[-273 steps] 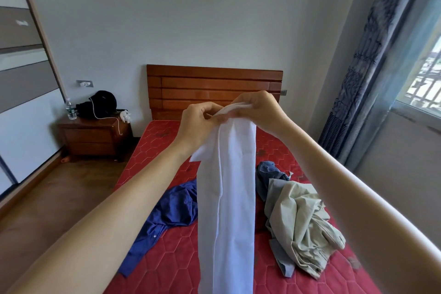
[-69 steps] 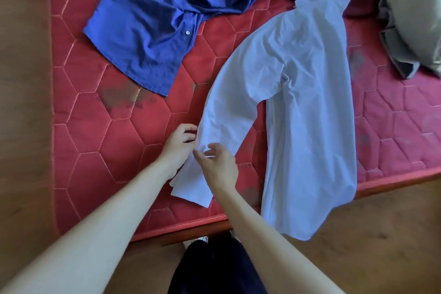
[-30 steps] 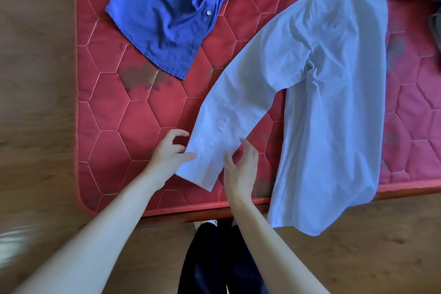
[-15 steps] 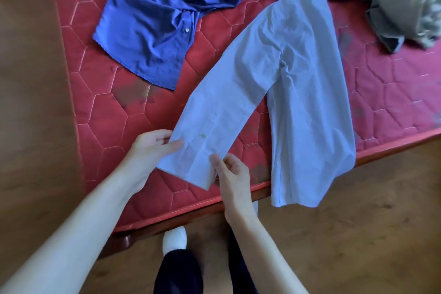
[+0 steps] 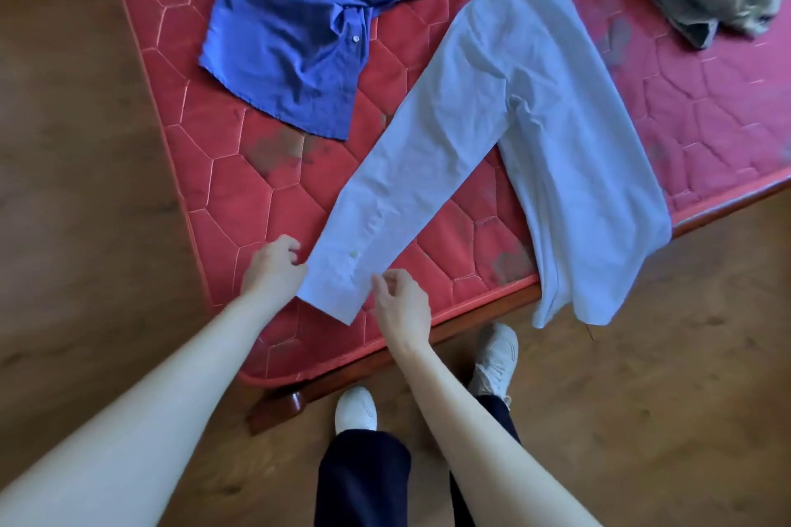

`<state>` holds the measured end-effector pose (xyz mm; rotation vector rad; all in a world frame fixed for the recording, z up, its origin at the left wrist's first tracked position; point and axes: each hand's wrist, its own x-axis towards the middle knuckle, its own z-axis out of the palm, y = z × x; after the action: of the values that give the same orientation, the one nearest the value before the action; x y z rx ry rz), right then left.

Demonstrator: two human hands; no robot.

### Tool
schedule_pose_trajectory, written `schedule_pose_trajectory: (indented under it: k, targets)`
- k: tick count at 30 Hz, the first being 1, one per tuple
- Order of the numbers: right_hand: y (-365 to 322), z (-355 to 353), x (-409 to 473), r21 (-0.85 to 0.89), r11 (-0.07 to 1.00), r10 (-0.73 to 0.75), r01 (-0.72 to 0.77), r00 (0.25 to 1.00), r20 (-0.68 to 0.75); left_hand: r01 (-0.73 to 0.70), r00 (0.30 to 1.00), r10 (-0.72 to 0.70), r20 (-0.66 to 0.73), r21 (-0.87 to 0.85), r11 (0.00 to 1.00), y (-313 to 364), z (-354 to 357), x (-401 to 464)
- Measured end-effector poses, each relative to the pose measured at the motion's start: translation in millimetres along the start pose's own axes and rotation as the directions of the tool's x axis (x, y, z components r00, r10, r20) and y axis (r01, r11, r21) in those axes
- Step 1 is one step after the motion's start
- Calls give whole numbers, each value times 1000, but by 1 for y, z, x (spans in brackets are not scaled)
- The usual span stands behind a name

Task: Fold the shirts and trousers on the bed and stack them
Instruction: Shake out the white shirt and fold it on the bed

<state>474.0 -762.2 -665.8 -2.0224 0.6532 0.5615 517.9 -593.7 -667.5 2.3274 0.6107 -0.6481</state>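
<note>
**Hands at the white shirt's cuff**

While the white shirt (image 5: pixel 552 98) lies on the red mattress (image 5: pixel 265 193), hem hanging over the edge, we pinch its sleeve cuff with our left hand (image 5: pixel 274 267) and right hand (image 5: pixel 402 304), beside the blue shirt (image 5: pixel 308 34).

Head camera looks steeply down at bed (image 5: pixel 265 201) corner.

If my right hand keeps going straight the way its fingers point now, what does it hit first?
Your right hand points up and slightly left, with its fingers at the cuff edge of the pale blue long-sleeved shirt. It would probably meet that sleeve first, then the red quilted mattress; the height above the cloth is unclear.
</note>
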Motion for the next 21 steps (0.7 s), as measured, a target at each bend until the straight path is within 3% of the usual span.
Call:
schedule_pose_trajectory:
  k: [1, 3, 5, 7, 9, 13, 17, 21]
  targets:
    - [2, -3, 5, -117, 991, -79, 69, 993, -85, -48, 997, 56, -44, 172, 984, 0, 5, 0]
    - [2, -11, 21, -345, 898, -336, 273, 932, -137, -213, 963, 257, -88, 341, 916, 6, 21, 4]
    - [3, -19, 48, -504, 712, -593, 489, 803, -58, -375, 895, 444, -42, 467, 801, 21, 44, 14]
    - [1, -30, 86, -613, 536, -702, 580, 710, 59, -457, 845, 533, 30, 556, 694, 38, 69, 27]
    - [-4, -40, 121, -675, 429, -671, 600, 713, 207, -466, 839, 541, 60, 593, 657, 44, 90, 39]
    - [-21, -58, 179, -742, 148, -651, 654, 628, 425, -459, 804, 593, -31, 602, 653, 22, 107, 48]
    - [-30, -69, 206, -711, -61, -561, 700, 565, 605, -425, 798, 596, -83, 624, 656, -6, 109, 40]
    - [-29, -79, 228, -628, -148, -511, 764, 484, 710, -413, 796, 597, -104, 626, 661, -6, 105, 35]
